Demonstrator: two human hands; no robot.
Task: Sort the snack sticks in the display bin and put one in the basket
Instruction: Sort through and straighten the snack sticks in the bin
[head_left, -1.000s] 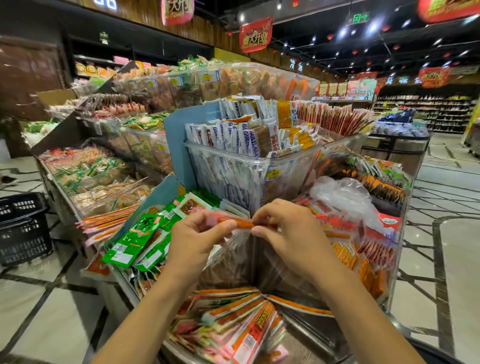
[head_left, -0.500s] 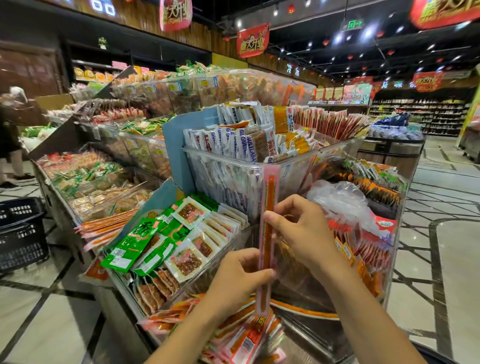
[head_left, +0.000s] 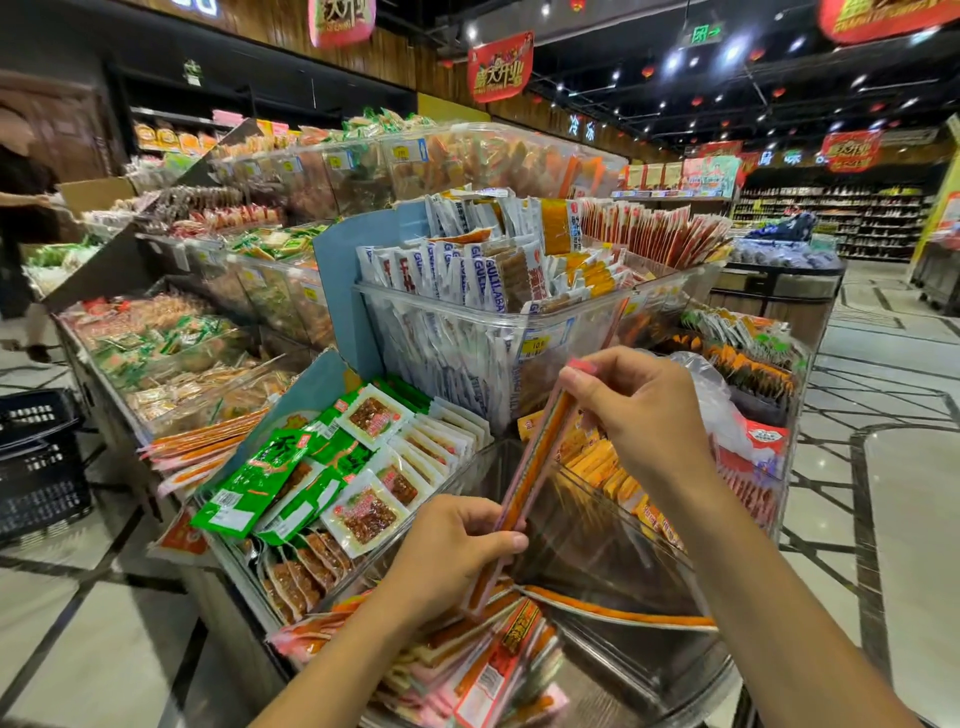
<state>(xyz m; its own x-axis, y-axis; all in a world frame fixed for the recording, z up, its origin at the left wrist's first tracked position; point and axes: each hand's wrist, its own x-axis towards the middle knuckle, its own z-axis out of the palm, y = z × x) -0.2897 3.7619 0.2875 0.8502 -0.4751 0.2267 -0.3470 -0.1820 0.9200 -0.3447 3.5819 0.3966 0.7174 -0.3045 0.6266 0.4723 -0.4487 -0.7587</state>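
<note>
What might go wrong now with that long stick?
The thin stick, pinched at its top by the right hand and gripped lower by the left hand, may bend or slip. The basket sits on the floor far left, so carrying it there could knock the green packs in between.

left hand (head_left: 452, 551) + right hand (head_left: 644, 415): 2 | snack stick (head_left: 535, 457) held: 1 | black basket (head_left: 36, 467): 1

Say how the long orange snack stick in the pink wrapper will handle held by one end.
The long orange snack stick in its pink wrapper is probably stiff: it runs straight between the left hand and right hand. Likely light: each hand just pinches it. Its smooth film may slip.
</note>
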